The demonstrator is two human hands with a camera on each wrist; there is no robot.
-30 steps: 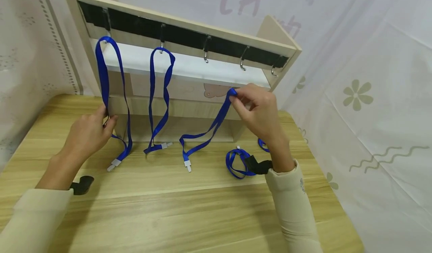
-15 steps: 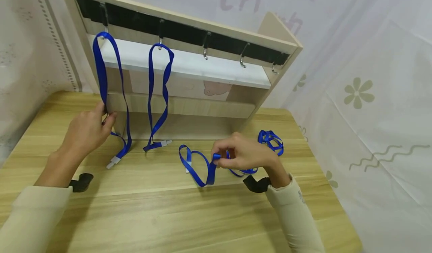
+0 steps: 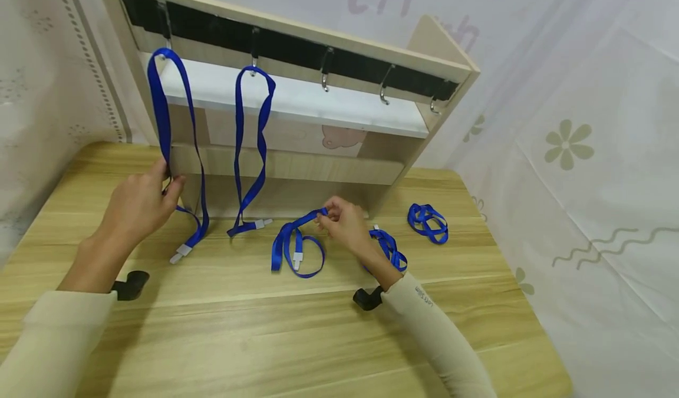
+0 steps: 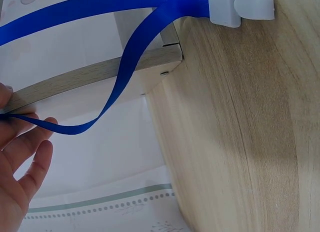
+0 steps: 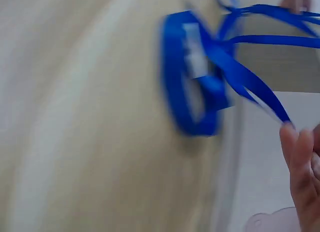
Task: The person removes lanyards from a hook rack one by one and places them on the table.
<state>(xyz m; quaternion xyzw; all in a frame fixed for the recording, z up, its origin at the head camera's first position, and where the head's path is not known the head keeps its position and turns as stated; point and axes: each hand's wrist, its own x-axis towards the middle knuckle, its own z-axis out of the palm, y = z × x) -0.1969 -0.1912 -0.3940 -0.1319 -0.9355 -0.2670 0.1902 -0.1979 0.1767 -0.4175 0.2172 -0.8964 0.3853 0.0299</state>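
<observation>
My left hand [image 3: 135, 206] pinches the strap of a blue lanyard [image 3: 162, 115] looped over the leftmost hook; its white clip touches the tabletop. In the left wrist view, that strap [image 4: 131, 47] runs from between the fingers to the clip. A second blue lanyard [image 3: 261, 141] hangs from the hook beside it. Low before the rack, my right hand [image 3: 347, 224] pinches a third blue lanyard [image 3: 276, 253] by its strap, while the rest lies in loose loops on the table around its white clip. The right wrist view has this lanyard [image 5: 172, 77] blurred, its strap reaching the fingertips.
A wooden rack [image 3: 318, 167] stands at the back, with bare metal hooks, including the middle hook [image 3: 325, 82], on its black strip. Two coiled blue lanyards lie on the right: a nearer coil [image 3: 394, 249], partly behind the right forearm, and a farther coil [image 3: 427, 224].
My right hand has come down from beside the rack's shelf to near the tabletop and shifted left, lowering the third lanyard's strap into loops. The left hand has stayed on its strap.
</observation>
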